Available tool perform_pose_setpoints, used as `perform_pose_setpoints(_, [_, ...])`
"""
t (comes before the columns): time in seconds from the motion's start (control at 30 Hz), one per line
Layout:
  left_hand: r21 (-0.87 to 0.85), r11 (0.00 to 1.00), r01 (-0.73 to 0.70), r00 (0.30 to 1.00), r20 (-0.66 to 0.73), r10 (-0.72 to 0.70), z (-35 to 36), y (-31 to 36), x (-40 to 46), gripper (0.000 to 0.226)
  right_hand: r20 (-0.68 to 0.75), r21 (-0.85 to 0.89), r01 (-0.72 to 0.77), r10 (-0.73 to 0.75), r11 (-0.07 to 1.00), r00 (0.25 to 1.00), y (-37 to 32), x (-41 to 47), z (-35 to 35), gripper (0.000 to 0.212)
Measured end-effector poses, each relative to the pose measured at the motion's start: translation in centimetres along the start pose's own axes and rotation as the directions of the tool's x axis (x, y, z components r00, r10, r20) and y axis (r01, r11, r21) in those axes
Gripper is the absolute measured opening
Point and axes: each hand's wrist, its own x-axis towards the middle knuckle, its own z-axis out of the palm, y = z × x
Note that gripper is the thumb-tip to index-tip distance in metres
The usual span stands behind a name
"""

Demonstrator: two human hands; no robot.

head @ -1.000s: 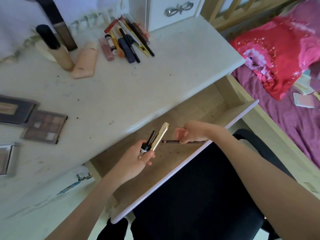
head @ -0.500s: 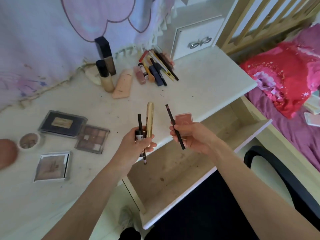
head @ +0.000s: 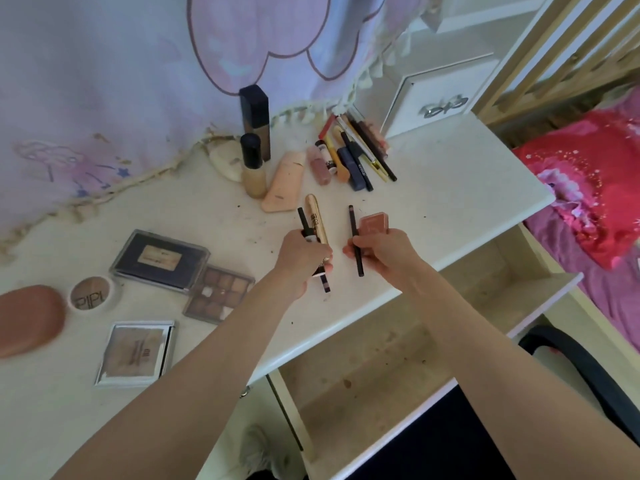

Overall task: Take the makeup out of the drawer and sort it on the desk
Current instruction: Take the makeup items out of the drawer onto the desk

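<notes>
gold mascara tube [head: 316, 220] and liner gripped in my left hand [head: 302, 255], right hand [head: 380, 251] pinching dark pencil [head: 355, 240] plus blush compact [head: 374, 224]; carrying step, next lay them with pencil group [head: 356, 154] on tabletop [head: 450, 188].

Tabletop [head: 450, 202] smooth matt off-white, speckled w/ dirt; gold tube [head: 316, 220] glossy metallic; compact mirror [head: 136, 353] shiny chrome-look frame; drawer [head: 398, 358] bare matt wood inside; curtain [head: 104, 81] soft cloth w/ tassels

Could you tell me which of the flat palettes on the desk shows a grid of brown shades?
The eyeshadow palette nearest the left hand; the dark palette and mirrored compact show single panels.
</notes>
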Motion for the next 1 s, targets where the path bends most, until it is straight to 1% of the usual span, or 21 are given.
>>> perform_pose_setpoints(0.13, [0.027, 0.999, -0.042, 0.999, -0.029, 0.042, 0.7, 1.3, 2.3, 0.035, -0.079, -0.080, 0.044, -0.051, 0.996, 0.996, -1.7, 1.7, 0.1, 0.018])
perform_pose_setpoints(0.27, [0.065, 0.996, -0.067, 0.994, -0.080, 0.072, 1.3, 2.5, 3.5, 0.043, -0.085, -0.133, 0.081, -0.093, 0.988, 0.992, -3.0, 3.0, 0.2, 0.011])
perform_pose_setpoints(0.33, [0.079, 0.993, -0.083, 0.992, -0.090, 0.090, 1.6, 2.9, 4.0, 0.049, -0.092, -0.174, 0.102, -0.120, 0.979, 0.989, -3.3, 3.6, 0.3, 0.014])
perform_pose_setpoints(0.4, [0.095, 0.990, -0.109, 0.988, -0.101, 0.118, 1.7, 3.1, 4.5, 0.054, -0.112, -0.266, 0.120, -0.154, 0.957, 0.982, -3.5, 4.2, 0.5, 0.017])
perform_pose_setpoints(0.5, [0.137, 0.979, -0.154, 0.974, -0.143, 0.173, 1.8, 3.3, 5.0, 0.059, -0.122, -0.442, 0.146, -0.220, 0.885, 0.968, -3.7, 5.0, 0.6, 0.017])
perform_pose_setpoints(0.57, [0.159, 0.971, -0.179, 0.964, -0.169, 0.205, 1.9, 3.5, 5.1, 0.056, -0.120, -0.523, 0.156, -0.254, 0.838, 0.960, -4.0, 5.3, 0.7, 0.011])
perform_pose_setpoints(0.67, [0.177, 0.960, -0.219, 0.950, -0.186, 0.251, 2.3, 3.6, 4.9, 0.045, -0.147, -0.516, 0.177, -0.290, 0.838, 0.946, -4.3, 5.5, 0.7, 0.006])
perform_pose_setpoints(0.73, [0.212, 0.947, -0.240, 0.940, -0.193, 0.281, 2.4, 3.4, 4.6, 0.036, -0.157, -0.495, 0.194, -0.307, 0.847, 0.939, -4.2, 5.4, 0.5, 0.009])
perform_pose_setpoints(0.83, [0.289, 0.923, -0.256, 0.919, -0.223, 0.325, 2.5, 2.6, 4.4, 0.016, -0.156, -0.482, 0.194, -0.302, 0.854, 0.941, -4.2, 5.0, 0.3, 0.014])
perform_pose_setpoints(0.9, [0.281, 0.922, -0.266, 0.907, -0.250, 0.338, 2.6, 2.2, 4.4, 0.025, -0.151, -0.497, 0.190, -0.299, 0.847, 0.942, -4.2, 4.5, 0.0, 0.020])
perform_pose_setpoints(0.93, [0.255, 0.932, -0.259, 0.912, -0.255, 0.323, 2.6, 2.1, 4.2, 0.029, -0.152, -0.489, 0.189, -0.296, 0.851, 0.943, -4.2, 4.2, -0.1, 0.022])
perform_pose_setpoints(1.0, [0.196, 0.952, -0.234, 0.934, -0.228, 0.276, 2.6, 1.9, 3.8, 0.024, -0.160, -0.445, 0.187, -0.284, 0.876, 0.946, -4.0, 3.7, -0.4, 0.020])
